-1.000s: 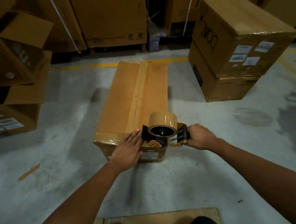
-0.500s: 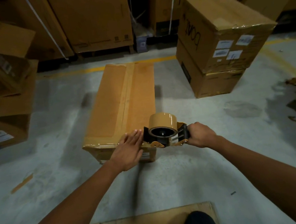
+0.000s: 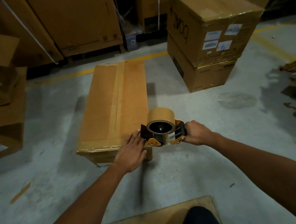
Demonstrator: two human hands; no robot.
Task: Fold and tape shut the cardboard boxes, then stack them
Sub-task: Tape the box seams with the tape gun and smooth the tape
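1. The long brown cardboard box (image 3: 114, 106) lies on the grey concrete floor (image 3: 202, 160), its long axis running straight away from us, a tape strip along the top seam.
2. Our left hand (image 3: 130, 153) rests flat on the box's near right corner, fingers (image 3: 134, 137) spread and pointing away along that axis.
3. Our right hand (image 3: 196, 132) is wrapped tight round the handle of the black-and-yellow tape dispenser with its brown roll (image 3: 161, 126), held at the same near edge, just right of the left fingers.
4. We judge the next strip runs across this near end; the right hand is nearer the uncovered corner.
5. The two stacked taped boxes (image 3: 206, 35) stand well apart, far right.
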